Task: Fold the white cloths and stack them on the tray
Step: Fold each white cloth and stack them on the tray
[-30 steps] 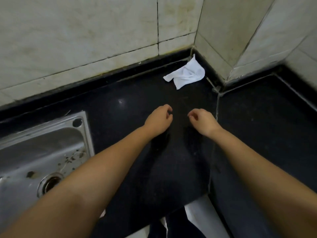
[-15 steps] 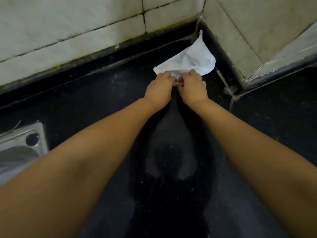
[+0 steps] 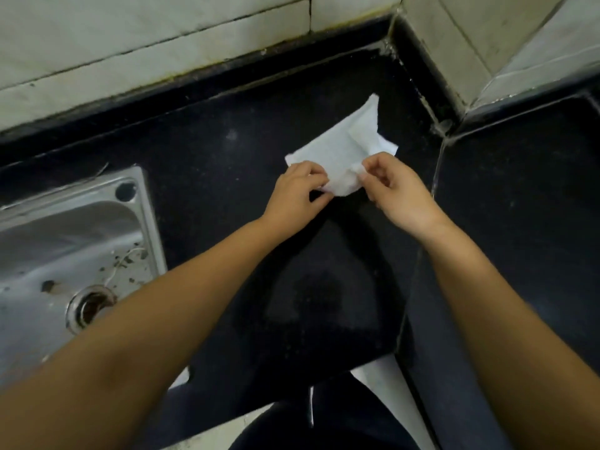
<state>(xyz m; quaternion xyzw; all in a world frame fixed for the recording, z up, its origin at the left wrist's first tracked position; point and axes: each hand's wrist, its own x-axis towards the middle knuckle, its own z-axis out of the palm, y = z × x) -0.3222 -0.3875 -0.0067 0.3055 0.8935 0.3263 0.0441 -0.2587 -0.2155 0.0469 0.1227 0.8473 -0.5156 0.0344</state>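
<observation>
A crumpled white cloth [image 3: 345, 147] lies on the black countertop [image 3: 227, 157], out from the tiled corner. My left hand [image 3: 297, 198] pinches its near left edge and my right hand [image 3: 394, 193] pinches its near right edge. The cloth's near end is lifted a little between the two hands, while its far corner points toward the wall. No tray is in view.
A steel sink [image 3: 65, 254] with a drain [image 3: 89, 308] sits at the left, set into the counter. Tiled walls [image 3: 162, 43] meet in a corner at the top right. A second counter section [image 3: 519, 206] lies to the right, beyond a seam. The counter's front edge is near my body.
Both hands reached to the cloth in the corner, took hold of its near edge, and have drawn it toward me, away from the wall. The hands now sit further apart.
</observation>
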